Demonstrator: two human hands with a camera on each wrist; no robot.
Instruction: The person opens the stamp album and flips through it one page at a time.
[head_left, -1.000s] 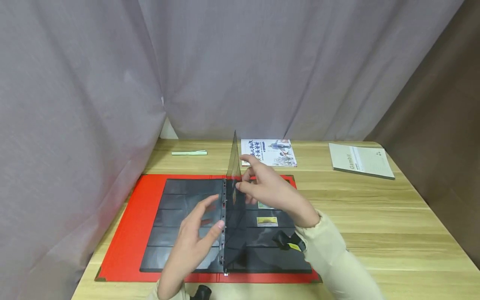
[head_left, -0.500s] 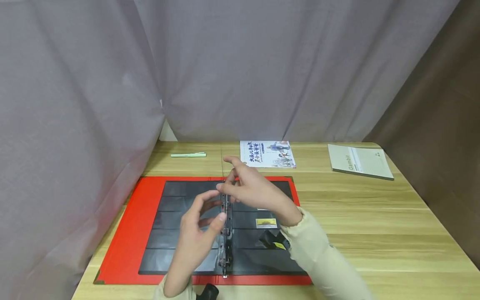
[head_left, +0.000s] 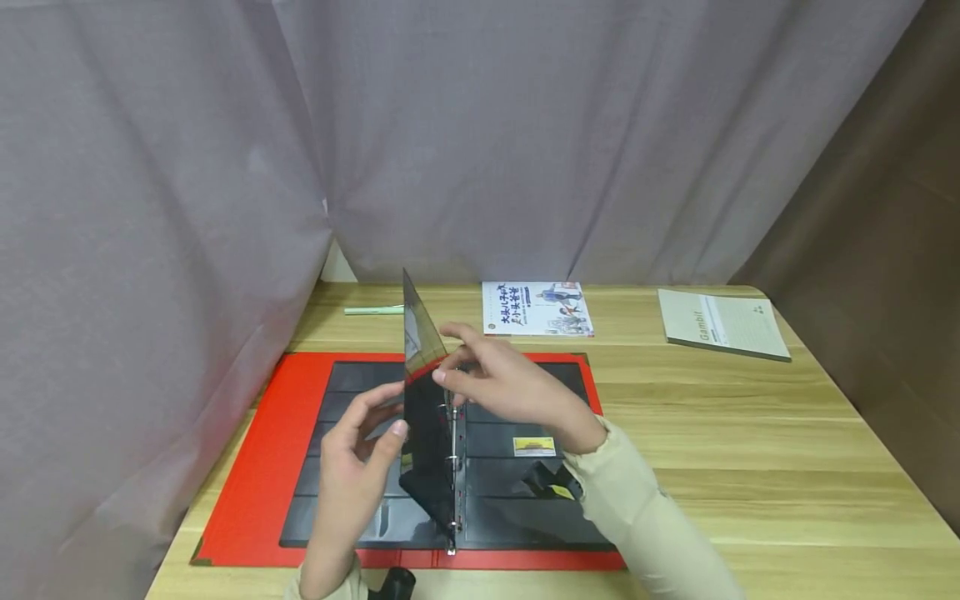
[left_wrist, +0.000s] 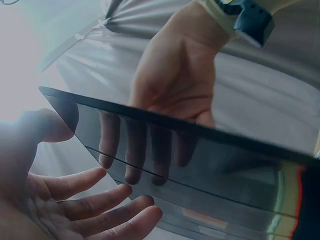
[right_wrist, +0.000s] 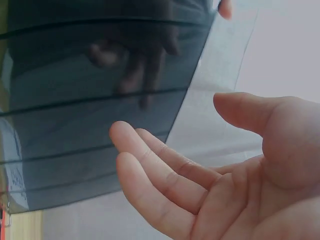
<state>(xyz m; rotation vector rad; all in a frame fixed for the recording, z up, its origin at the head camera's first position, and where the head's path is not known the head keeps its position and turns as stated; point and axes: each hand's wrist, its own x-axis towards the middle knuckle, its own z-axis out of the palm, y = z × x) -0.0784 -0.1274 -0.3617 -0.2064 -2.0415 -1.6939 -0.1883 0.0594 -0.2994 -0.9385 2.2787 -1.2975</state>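
Observation:
A red stamp album [head_left: 247,483] lies open, its metal rings [head_left: 452,462] down the middle. One dark see-through page [head_left: 427,425] stands up from the rings, leaning left. On its left side my left hand [head_left: 352,462] has thumb and fingertips right at the page's free edge, fingers fairly straight. My right hand [head_left: 510,379] is on the other side, fingers loosely spread beside the upper part of the page. In the right wrist view its fingertips [right_wrist: 125,135] overlap the page, with the thumb apart from them. A yellow stamp [head_left: 534,447] sits in a strip of the right-hand page.
Behind the album lies a picture booklet [head_left: 536,308]. A pale green pen [head_left: 371,311] is at the back left, partly covered by the raised page. A notebook [head_left: 723,321] lies at the back right of the wooden table [head_left: 750,467]. Grey curtain [head_left: 480,150] hangs behind.
The raised page has swung from right of the rings, through upright, to leaning left. My right hand has moved left with it; my left hand has shifted slightly left and now meets its edge.

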